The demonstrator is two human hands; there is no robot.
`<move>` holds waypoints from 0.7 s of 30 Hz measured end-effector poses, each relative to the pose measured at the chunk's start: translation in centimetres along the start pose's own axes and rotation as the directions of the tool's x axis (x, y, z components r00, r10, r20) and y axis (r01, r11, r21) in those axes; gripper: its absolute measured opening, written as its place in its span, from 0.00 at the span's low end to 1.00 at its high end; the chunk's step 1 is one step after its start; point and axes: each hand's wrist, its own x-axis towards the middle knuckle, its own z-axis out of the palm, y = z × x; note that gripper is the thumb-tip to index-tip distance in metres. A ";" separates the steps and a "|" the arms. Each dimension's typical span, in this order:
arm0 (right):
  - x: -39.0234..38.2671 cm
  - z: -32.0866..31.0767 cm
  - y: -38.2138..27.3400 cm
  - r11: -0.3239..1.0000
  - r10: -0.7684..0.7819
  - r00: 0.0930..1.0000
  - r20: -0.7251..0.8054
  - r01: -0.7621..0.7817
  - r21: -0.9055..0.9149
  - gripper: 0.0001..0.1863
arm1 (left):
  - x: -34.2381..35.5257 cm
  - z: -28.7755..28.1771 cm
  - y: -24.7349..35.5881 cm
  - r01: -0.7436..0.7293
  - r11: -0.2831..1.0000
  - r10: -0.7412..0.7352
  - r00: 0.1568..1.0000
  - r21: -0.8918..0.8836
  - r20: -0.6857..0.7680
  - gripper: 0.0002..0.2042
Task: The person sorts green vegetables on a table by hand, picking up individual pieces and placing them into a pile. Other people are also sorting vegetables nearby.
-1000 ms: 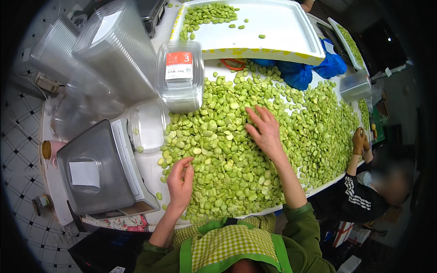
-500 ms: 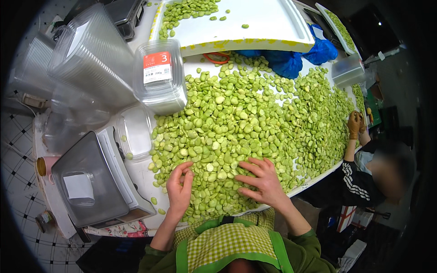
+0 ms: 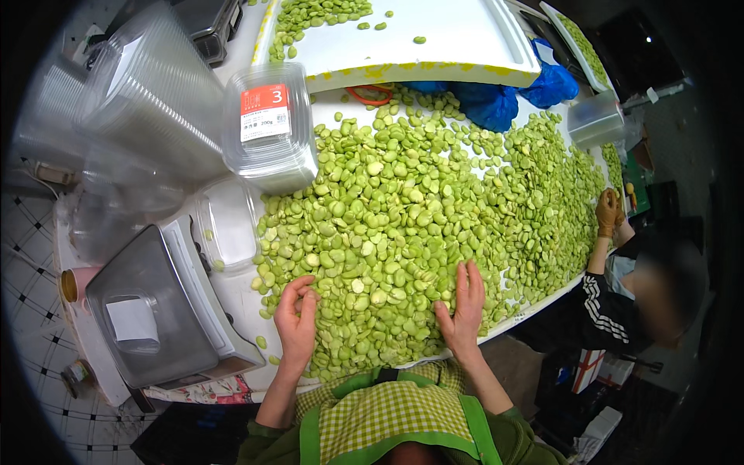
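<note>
At the near side, the left hand [image 3: 297,325] is holding its fingers loosely bent, narrowly apart from the thumb; the right hand [image 3: 465,310] is spreading thumb wide of its fingers. Neither is visibly gripping anything. Handling the beans [image 3: 380,240] well is probably calling for light, flat strokes. They are lying thickly across the bench [image 3: 240,298], smooth, flattish, pale green, some yellower, reaching toward the tray [image 3: 434,46].

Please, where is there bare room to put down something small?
The white tray, right of its beans; a narrow table strip between the scale and the bean pile. Between the left hand and right hand, beans crowd together.
</note>
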 end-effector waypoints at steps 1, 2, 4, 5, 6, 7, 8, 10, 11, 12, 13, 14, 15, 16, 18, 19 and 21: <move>0.8 0.0 -1.1 1.000 -0.016 1.000 0.018 0.016 0.016 0.39 | 0.0 0.0 -0.1 0.003 1.000 -0.003 1.000 -0.002 0.008 0.12; 1.6 0.2 -2.2 0.999 -0.032 0.999 0.035 0.031 0.033 0.38 | 0.0 0.0 -0.2 0.007 1.000 -0.007 1.000 -0.004 0.017 0.12; 3.0 1.3 -4.2 0.989 -0.144 0.986 0.085 0.142 0.034 0.38 | -0.1 0.1 -0.5 0.016 1.000 -0.016 1.000 0.014 0.018 0.12; 3.7 1.8 -5.1 0.980 -0.200 0.974 0.109 0.197 0.036 0.37 | 0.0 0.2 -0.5 0.019 1.000 -0.019 1.000 0.023 0.019 0.12; 4.6 2.4 -6.1 0.969 -0.245 0.958 0.148 0.242 0.040 0.37 | -0.1 0.2 -0.4 0.018 1.000 -0.018 1.000 0.019 0.018 0.12; 5.3 2.8 -7.1 0.958 -0.287 0.940 0.185 0.283 0.046 0.37 | -0.1 0.1 -0.3 0.016 1.000 -0.016 1.000 0.017 0.021 0.12; 5.6 3.2 -7.9 0.945 -0.327 0.919 0.222 0.323 0.053 0.37 | -0.2 0.1 -0.2 0.014 1.000 -0.015 1.000 0.015 0.024 0.12; 5.6 3.8 -9.4 0.920 -0.390 0.879 0.273 0.381 0.089 0.36 | -0.3 0.2 -0.1 0.033 0.999 -0.033 0.999 0.004 0.029 0.12; 5.6 3.8 -9.7 0.907 -0.420 0.857 0.297 0.408 0.107 0.36 | -0.4 0.2 0.0 0.043 0.999 -0.043 0.999 -0.002 0.032 0.11; 5.4 3.7 -9.7 0.894 -0.447 0.836 0.318 0.426 0.137 0.35 | -0.6 0.1 -0.1 0.040 0.999 -0.039 0.999 0.000 0.026 0.11; 5.2 3.3 -9.7 0.881 -0.473 0.814 0.337 0.442 0.167 0.35 | -0.8 0.1 -0.1 0.036 0.999 -0.036 0.999 0.000 0.021 0.11; 4.9 2.9 -9.7 0.868 -0.497 0.792 0.354 0.457 0.197 0.35 | -0.9 0.1 -0.1 0.033 0.999 -0.033 0.999 0.001 0.018 0.11; 4.3 2.2 -9.6 0.855 -0.518 0.773 0.365 0.484 0.186 0.33 | -1.0 0.1 -0.3 0.037 0.999 -0.036 0.999 -0.016 0.020 0.11; 4.1 1.8 -9.0 0.848 -0.530 0.778 0.336 0.489 0.206 0.31 | -1.1 0.0 -0.6 0.041 0.999 -0.040 0.999 -0.033 0.024 0.11; 3.6 0.6 -7.3 0.832 -0.551 0.788 0.273 0.499 0.242 0.28 | -1.3 0.1 -0.5 0.062 0.997 -0.060 0.997 -0.050 0.039 0.11; 4.0 0.1 -6.3 0.877 -0.475 0.855 0.208 0.441 0.190 0.24 | -1.3 0.1 -0.2 0.075 0.996 -0.073 0.996 -0.046 0.042 0.11; 5.8 -0.9 -4.1 0.948 -0.309 0.949 0.060 0.302 0.099 0.16 | -1.4 0.2 0.2 0.067 0.997 -0.065 0.997 -0.038 0.047 0.11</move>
